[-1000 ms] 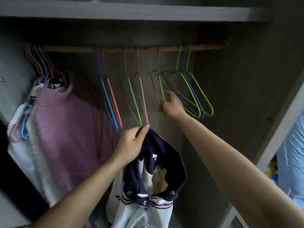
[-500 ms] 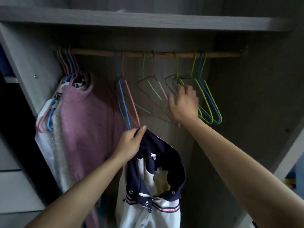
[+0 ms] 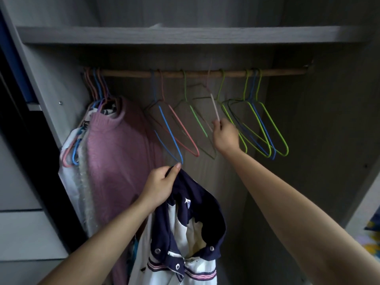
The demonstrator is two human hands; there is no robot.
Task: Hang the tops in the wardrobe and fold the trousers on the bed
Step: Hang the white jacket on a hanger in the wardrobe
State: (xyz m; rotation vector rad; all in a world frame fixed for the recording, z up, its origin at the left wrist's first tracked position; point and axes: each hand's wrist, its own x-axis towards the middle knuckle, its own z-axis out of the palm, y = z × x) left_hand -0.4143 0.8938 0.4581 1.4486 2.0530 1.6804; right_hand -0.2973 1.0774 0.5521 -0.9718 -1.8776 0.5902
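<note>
Pale pink hanger [image 3: 214, 109] in right hand [image 3: 226, 135], apparently off rail [image 3: 287, 72]

- Navy-and-white top [image 3: 191, 239]: it has a navy collar with snap studs, a white body and pink-striped trim. It hangs limp and crumpled from the left hand [image 3: 160, 188], which grips its collar edge low in front of the open wardrobe.
- Pale pink wire hanger [image 3: 214, 106]: it is bare and tilted, and the right hand [image 3: 225, 134] pinches its lower end. Its blurred hook reaches up at the wooden rail [image 3: 287, 72].
- Wardrobe [image 3: 185, 34]: it is grey, with a shelf above the rail.
- Mauve knitted jumper [image 3: 115, 157]: it hangs at the rail's left end.
</note>
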